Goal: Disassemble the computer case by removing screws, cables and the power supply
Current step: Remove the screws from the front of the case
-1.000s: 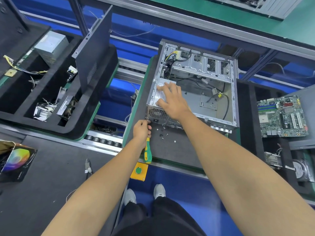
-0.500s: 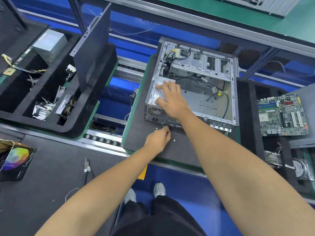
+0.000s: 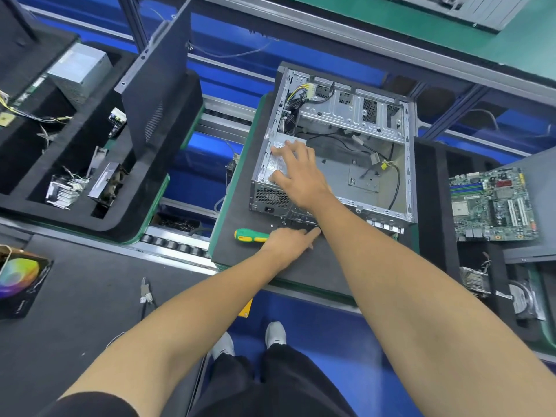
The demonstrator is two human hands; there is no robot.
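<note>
Head view: computer case open, gutted; right hand flat on power supply; left hand grip unclear.

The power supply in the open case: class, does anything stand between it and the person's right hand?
No. The right hand already rests flat on the power supply inside the computer case, fingers spread on its top. Nothing visible lies between them.

The computer case lies on its side, open face up, bare metal inside. The silver power supply sits in its near-left corner. Black cables trail across its floor; loose screws lie just before its rear panel.
</note>
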